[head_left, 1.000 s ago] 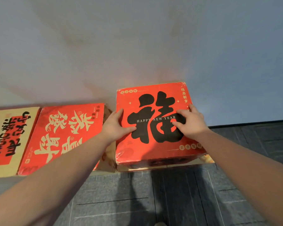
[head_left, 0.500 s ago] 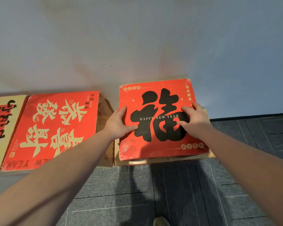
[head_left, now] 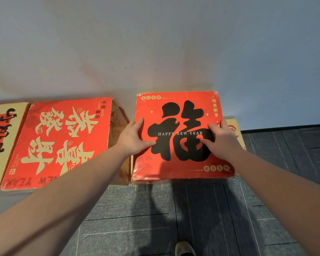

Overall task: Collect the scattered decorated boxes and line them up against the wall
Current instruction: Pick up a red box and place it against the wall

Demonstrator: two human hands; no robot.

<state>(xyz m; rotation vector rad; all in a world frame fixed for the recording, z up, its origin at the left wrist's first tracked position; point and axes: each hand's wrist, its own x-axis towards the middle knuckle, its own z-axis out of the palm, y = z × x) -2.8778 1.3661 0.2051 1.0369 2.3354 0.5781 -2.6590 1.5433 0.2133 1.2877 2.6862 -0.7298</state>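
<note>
the cream box [head_left: 2, 137] is cut off at the left edge; a shoe [head_left: 184, 249] at the bottom; forearms hide box fronts.

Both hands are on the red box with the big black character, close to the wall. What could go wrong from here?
1. The Happy New Year box sits apart from the red neighbour box; released here, the row may keep a gap.
2. Left hand lies between the two boxes; sliding leftward could pinch it.
3. Right hand holds only the edge; its grip might slip.

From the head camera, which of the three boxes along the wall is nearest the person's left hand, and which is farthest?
1. Box with the black character: the left hand grips its left edge.
2. Red box with cream characters: next along to the left, apart from the hand.
3. Cream box: at the frame's left edge.
</note>
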